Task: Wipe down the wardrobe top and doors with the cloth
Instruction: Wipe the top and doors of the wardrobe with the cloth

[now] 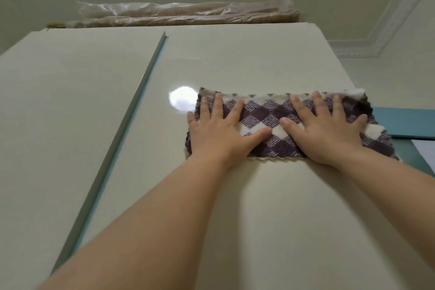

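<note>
Left hand (215, 129) and right hand (327, 129) — fingers spread, palms flat — press the checked cloth (266, 120) against the wardrobe door (235, 61).

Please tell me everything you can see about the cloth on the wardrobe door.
The cloth is a terry-looking rag with a purple and white diamond check and a wavy pale edge. It lies flat as a wide strip against the cream wardrobe door, near its right edge. The left hand and right hand press on it with straight fingers.
</note>
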Motion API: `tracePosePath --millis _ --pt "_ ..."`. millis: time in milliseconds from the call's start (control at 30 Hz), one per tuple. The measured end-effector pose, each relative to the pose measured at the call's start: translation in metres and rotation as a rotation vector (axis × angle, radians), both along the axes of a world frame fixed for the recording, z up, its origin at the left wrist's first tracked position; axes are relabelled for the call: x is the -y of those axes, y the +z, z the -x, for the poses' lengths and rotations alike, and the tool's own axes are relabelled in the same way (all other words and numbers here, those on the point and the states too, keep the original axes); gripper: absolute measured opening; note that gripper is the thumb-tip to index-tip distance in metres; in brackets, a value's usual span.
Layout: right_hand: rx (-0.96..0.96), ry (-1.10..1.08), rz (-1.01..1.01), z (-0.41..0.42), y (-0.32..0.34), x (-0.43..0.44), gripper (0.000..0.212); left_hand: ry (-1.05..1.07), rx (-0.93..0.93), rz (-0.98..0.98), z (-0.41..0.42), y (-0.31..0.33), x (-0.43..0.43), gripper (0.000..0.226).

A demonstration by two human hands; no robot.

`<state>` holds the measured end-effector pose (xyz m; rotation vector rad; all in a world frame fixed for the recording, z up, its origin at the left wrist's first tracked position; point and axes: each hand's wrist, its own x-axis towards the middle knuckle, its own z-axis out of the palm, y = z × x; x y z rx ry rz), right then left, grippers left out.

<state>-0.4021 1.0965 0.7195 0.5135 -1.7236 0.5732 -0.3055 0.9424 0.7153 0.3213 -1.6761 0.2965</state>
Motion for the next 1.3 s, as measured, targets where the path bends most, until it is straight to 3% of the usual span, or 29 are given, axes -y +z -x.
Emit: tracePosePath --millis 300,533,867,967,1133,1300 --pt "-0.103 0.024 -0.093 -0.056 0.011 0.09 0.065 0.032 -0.062 -0.092 -0.06 -0.01 0.087 0.089" --pt "-0.096 0.02 -0.101 -0.071 -0.007 0.112 0.064 0.017 -0.044 -0.099 -0.075 -0.025 0.111 0.09" --pt "-0.04 0.025 -0.14 -0.076 -0.077 0.11 0.063 0.04 -0.006 -0.076 -0.079 -0.092 0.11 0.097" --pt "-0.028 0.02 -0.174 -0.077 -0.078 0.104 0.064 0.054 0.015 -0.077 -0.082 -0.092 0.1 0.098" --pt "-0.051 0.035 -0.203 -0.073 -0.077 0.099 0.065 -0.167 -0.056 -0.272 -0.077 -0.075 0.072 0.078" --pt "-0.064 0.067 -0.176 -0.055 -0.071 0.078 0.066 -0.045 -0.078 -0.274 -0.047 -0.072 0.051 0.078"
